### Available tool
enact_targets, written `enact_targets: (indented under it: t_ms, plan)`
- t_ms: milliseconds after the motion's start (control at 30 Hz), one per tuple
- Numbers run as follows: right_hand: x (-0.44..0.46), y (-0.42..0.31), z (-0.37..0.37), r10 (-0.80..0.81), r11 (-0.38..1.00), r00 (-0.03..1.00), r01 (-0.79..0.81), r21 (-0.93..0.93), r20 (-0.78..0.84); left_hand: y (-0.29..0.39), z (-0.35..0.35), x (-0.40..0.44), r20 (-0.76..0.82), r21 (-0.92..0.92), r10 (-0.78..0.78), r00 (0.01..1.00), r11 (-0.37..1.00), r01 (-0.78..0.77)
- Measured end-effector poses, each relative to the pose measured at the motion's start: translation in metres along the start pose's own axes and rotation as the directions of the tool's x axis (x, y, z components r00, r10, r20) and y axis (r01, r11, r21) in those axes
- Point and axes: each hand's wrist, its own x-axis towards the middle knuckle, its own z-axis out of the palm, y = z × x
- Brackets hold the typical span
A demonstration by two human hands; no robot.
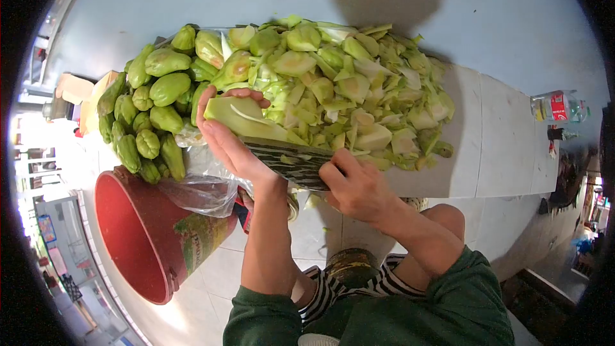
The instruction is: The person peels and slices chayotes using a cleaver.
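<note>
My left hand is wrapped around a pale green chayote with its skin cut away, and a thin sliver lies on its face. In my right hand is a broad knife with dark, streaked markings on its blade. The blade reaches left, its far end close against the lower side of the chayote and by my left palm. A few green scraps stick to the blade. Just beyond my hands spreads a heap of cut chayote pieces and peelings.
Whole chayotes are piled at the left of the heap. A red bucket leans on its side below them, beside a clear plastic bag. A plastic bottle lies at the far right, near the white tiled surface.
</note>
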Motion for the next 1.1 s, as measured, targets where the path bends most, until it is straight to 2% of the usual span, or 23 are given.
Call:
enact_targets:
  t_ms: [100,200,267,300,400,467,567,700,767,933,1000,1067,1100]
  plan:
    - [0.004,-0.002,0.002,0.017,1.000,0.998,-0.015,0.026,-0.061,0.001,0.001,-0.001,-0.016,0.036,-0.006,1.000,0.999,0.007]
    - [0.005,-0.002,0.002,0.009,0.999,0.999,-0.007,0.039,-0.051,0.000,0.001,-0.003,-0.027,0.008,-0.042,0.999,0.999,0.043]
    - [0.011,-0.001,0.002,0.001,1.000,0.997,0.001,0.032,-0.080,-0.003,-0.001,-0.009,0.082,-0.072,-0.102,0.991,0.992,0.108]
    - [0.012,-0.001,0.002,-0.007,1.000,0.994,0.009,0.025,-0.109,-0.004,-0.001,-0.009,0.082,-0.071,-0.105,0.991,0.991,0.110]
    - [0.013,-0.002,0.002,-0.015,1.000,0.996,0.013,-0.015,-0.092,-0.008,-0.002,-0.008,0.088,-0.071,-0.074,0.993,0.994,0.081]
    - [0.012,-0.001,0.003,-0.014,1.000,0.996,0.013,-0.014,-0.083,-0.010,-0.003,-0.009,0.077,-0.152,-0.124,0.989,0.979,0.134]
    - [0.012,-0.001,0.003,-0.018,1.000,0.996,0.016,-0.026,-0.084,-0.011,-0.005,-0.011,0.069,-0.157,-0.192,0.979,0.967,0.200]
    - [0.012,-0.004,0.003,-0.029,0.997,0.995,0.022,-0.071,-0.098,-0.014,-0.006,-0.013,0.076,-0.192,-0.161,0.984,0.966,0.173]
    - [0.012,-0.005,0.002,-0.029,0.996,0.994,0.021,-0.081,-0.110,-0.016,-0.010,-0.013,0.127,-0.317,-0.291,0.948,0.894,0.317]
    - [0.013,-0.008,0.005,-0.031,0.997,0.990,0.021,-0.074,-0.137,-0.019,-0.008,-0.015,0.089,-0.323,-0.240,0.967,0.911,0.256]
    - [0.013,-0.012,0.005,0.014,0.994,0.995,-0.024,-0.106,-0.099,-0.017,-0.006,-0.015,0.075,-0.341,-0.225,0.972,0.910,0.236]
    - [0.013,-0.012,0.007,0.015,0.994,0.994,-0.026,-0.104,-0.112,-0.015,-0.004,-0.016,0.077,-0.476,-0.343,0.936,0.812,0.337]
    - [0.012,-0.012,0.007,0.016,0.994,0.992,-0.029,-0.103,-0.124,-0.017,-0.005,-0.017,0.077,-0.476,-0.344,0.936,0.812,0.338]
